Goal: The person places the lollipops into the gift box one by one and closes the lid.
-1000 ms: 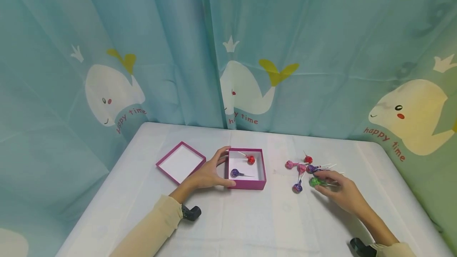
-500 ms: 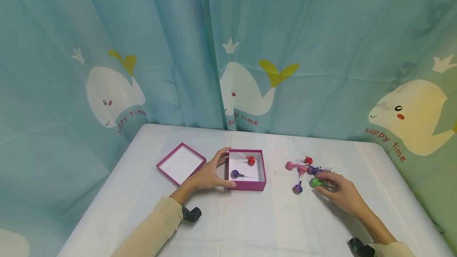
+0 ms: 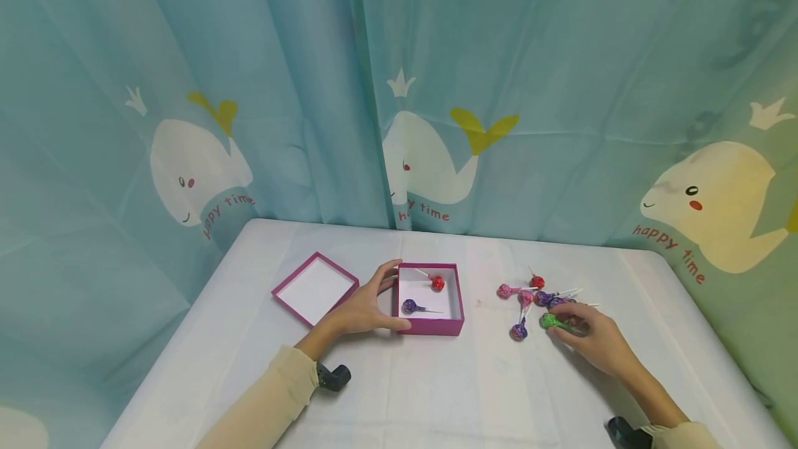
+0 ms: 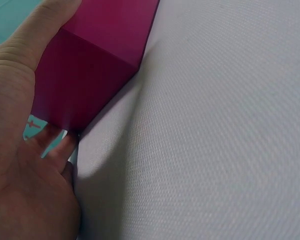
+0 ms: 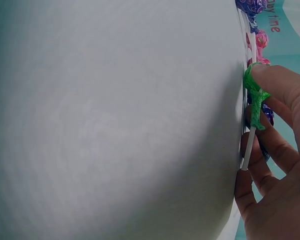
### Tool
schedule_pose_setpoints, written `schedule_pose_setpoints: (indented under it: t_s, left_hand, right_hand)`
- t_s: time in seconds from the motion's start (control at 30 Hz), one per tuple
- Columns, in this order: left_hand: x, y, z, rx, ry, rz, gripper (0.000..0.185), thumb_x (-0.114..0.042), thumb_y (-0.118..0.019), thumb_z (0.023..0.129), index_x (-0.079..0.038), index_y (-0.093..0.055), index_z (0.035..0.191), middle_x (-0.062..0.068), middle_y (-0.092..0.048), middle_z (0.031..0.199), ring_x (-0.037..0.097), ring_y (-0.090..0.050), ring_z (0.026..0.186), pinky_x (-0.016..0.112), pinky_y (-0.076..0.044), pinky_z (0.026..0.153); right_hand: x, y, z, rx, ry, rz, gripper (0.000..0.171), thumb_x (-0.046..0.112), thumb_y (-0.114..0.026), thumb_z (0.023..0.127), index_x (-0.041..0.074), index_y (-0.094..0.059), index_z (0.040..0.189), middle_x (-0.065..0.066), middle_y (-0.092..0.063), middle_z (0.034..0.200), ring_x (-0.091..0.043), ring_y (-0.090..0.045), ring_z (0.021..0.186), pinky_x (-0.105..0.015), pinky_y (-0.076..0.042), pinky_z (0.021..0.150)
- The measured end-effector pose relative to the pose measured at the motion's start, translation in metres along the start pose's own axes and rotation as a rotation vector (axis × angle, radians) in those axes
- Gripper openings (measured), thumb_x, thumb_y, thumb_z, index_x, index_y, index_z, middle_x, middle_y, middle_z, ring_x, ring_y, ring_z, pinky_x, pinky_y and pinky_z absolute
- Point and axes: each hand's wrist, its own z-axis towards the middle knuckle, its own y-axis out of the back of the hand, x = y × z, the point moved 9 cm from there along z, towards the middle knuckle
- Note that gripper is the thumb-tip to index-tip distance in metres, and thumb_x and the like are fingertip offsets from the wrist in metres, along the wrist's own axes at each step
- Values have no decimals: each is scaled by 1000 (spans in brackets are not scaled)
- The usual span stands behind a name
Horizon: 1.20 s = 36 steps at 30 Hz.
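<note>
My left hand [image 3: 368, 307] grips the left side of an open magenta box [image 3: 451, 325], thumb on its front wall; the left wrist view shows the box [image 4: 90, 65] held against my palm [image 4: 20, 150]. Inside lie a red lollipop [image 3: 438, 283] and a purple lollipop [image 3: 409, 306]. My right hand [image 3: 586, 338] pinches a green lollipop [image 3: 549, 321] on the table; in the right wrist view my fingertips [image 5: 275, 80] hold its green wrapper [image 5: 255, 97] and white stick. Several more lollipops [image 3: 526, 294] lie in a cluster just left of and behind that hand.
The box's magenta lid [image 3: 314, 288] lies upside down on the white table [image 3: 436, 393], left of my left hand. Teal curtains [image 3: 399, 89] printed with whales hang close around the table's back and sides. The table's right edge [image 3: 704, 317] is near the lollipops.
My right fingers have closed more firmly on the green lollipop, which stays on the table. The left hand and box have not moved.
</note>
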Motion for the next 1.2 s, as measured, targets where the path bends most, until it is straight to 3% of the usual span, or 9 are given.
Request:
schedule_pose_setpoints:
  t_s: [0.57, 0.8, 1.0, 1.2]
  left_hand:
    - [4, 0, 1, -4, -23, -18, 116, -37, -93, 76, -30, -18, 163, 5, -25, 168, 29, -31, 152, 57, -32, 119]
    - [-1, 0, 0, 7, -19, -15, 115, -38, -93, 75, -36, -18, 162, 5, -25, 168, 28, -30, 153, 53, -31, 120]
    - [-3, 0, 1, 13, -20, -18, 116, -38, -93, 75, -32, -17, 163, 5, -25, 168, 29, -29, 153, 52, -30, 121]
    - [-2, 0, 0, 12, -12, -23, 117, -37, -93, 75, -31, -17, 163, 5, -25, 168, 29, -29, 153, 53, -30, 121]
  right_hand:
    - [7, 0, 1, 6, 48, 6, 28, 11, -87, 81, 13, -75, 106, -4, -73, 103, -9, -61, 85, -26, -54, 70]
    - [13, 5, 3, 35, 64, -2, 30, 7, -87, 81, 12, -75, 107, -10, -73, 109, -29, -70, 96, -38, -62, 79]
    - [11, 7, 8, 40, 74, -24, 29, 9, -86, 81, 12, -74, 107, -8, -73, 109, -13, -67, 93, -31, -61, 78]
    - [13, 7, 9, 54, 88, -10, 29, 8, -86, 82, 11, -74, 108, -6, -73, 108, -9, -66, 91, -30, -61, 78]
